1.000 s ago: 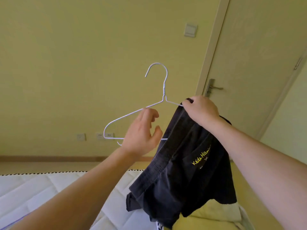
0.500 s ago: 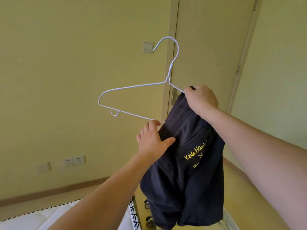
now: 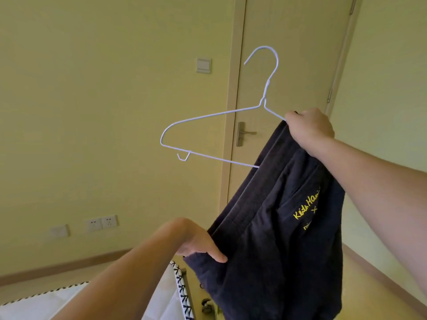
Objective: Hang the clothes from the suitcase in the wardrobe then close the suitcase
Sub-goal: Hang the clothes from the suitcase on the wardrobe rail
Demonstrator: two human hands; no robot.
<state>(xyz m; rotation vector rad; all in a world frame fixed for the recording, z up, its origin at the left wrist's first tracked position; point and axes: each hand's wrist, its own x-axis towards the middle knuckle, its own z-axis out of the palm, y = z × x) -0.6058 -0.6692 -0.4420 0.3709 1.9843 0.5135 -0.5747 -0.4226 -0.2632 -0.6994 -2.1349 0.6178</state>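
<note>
Behind everything, a closed pale door [image 3: 288,65] with a metal handle [image 3: 245,133], set in a yellow-green wall [image 3: 104,112]; no wardrobe and no suitcase to be seen in this view, so cannot tell how far away. In front of the door, hanging in the air, a dark garment [image 3: 272,239] with yellow lettering, probably shorts, draped over the right side of a thin white wire hanger [image 3: 208,137]. Held high by the right hand [image 3: 310,128], fingers curled and clamped on the top of the cloth together with the right shoulder of the hanger, likely so that both stay as one piece and the fabric does not slide off the wire. Lower down, the left hand [image 3: 201,248] pinching the bottom edge of the garment, thumb on the front, seemingly pulling it down and flat to straighten it on the hanger. Hook of the hanger pointing up and free, left half of the wire bare. At the bottom left, the corner of a white mattress [image 3: 46,303] with a black-and-white patterned edge, close under the left forearm. Beside it, small dark wheels [image 3: 206,304] on the floor, partly hidden by the cloth; what they belong to is not clear. On the wall, a light switch [image 3: 203,65] near the door frame, and lower, a row of sockets [image 3: 101,222]. Nothing directly between the hands and the door, though the mattress corner is near the hanging cloth.
</note>
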